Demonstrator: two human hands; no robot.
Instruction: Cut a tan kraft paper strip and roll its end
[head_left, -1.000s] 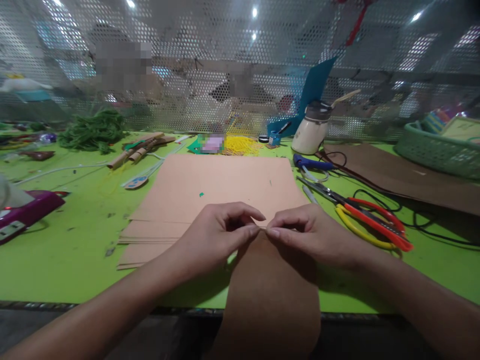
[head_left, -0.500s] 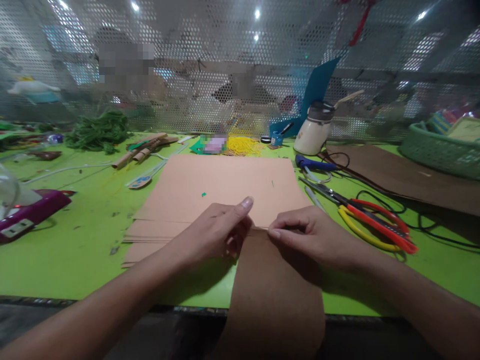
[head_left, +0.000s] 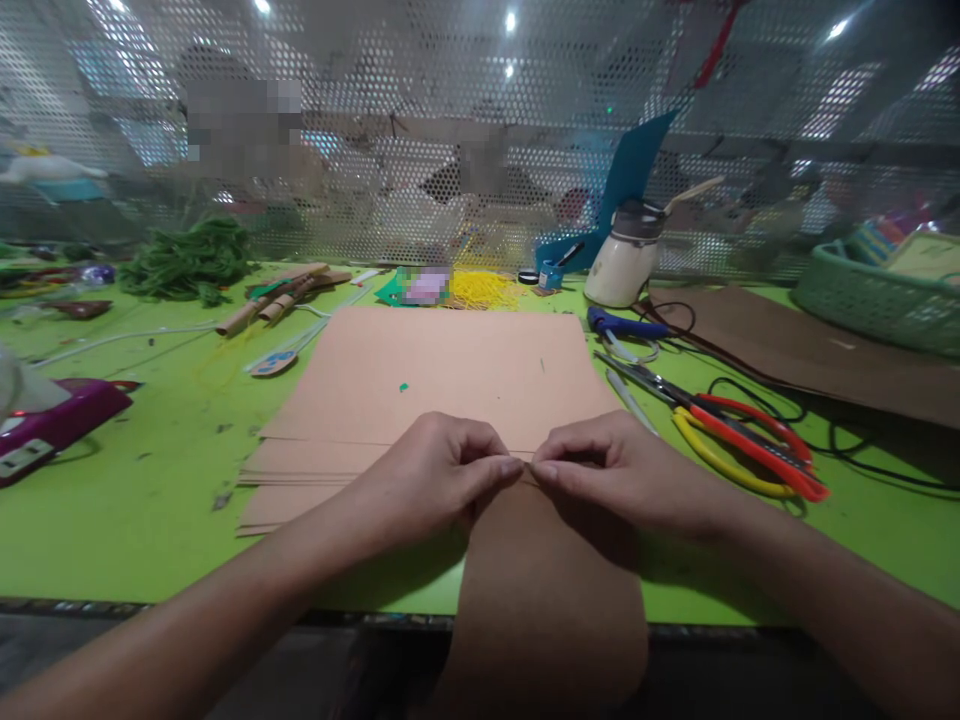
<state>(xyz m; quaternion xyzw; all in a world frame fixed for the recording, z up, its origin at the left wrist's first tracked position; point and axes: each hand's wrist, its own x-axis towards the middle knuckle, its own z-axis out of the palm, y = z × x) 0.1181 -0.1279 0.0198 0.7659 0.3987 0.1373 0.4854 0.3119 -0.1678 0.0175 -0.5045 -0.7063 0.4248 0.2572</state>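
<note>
A brown paper sheet (head_left: pixel 547 590) hangs over the near edge of the green table (head_left: pixel 150 480), its top edge lying by a stack of tan sheets (head_left: pixel 442 370). My left hand (head_left: pixel 435 475) and my right hand (head_left: pixel 622 470) meet fingertip to fingertip at that top edge. Both are closed in a pinch on the brown sheet's upper edge. Whatever small thing may lie between the fingertips is too small to make out.
Red and yellow handled scissors (head_left: pixel 742 440) and black cables lie to the right, with a blue-handled tool (head_left: pixel 626 327) and a white jar (head_left: pixel 622 262) behind. A green basket (head_left: pixel 877 300) stands far right. A purple device (head_left: pixel 52 420) is at left, green yarn (head_left: pixel 187 260) behind. A perforated metal screen backs the table.
My left hand opened half a second ago with the thumb raised over the tan stack, then closed again into a pinch meeting the right fingertips. The right hand stayed put.
</note>
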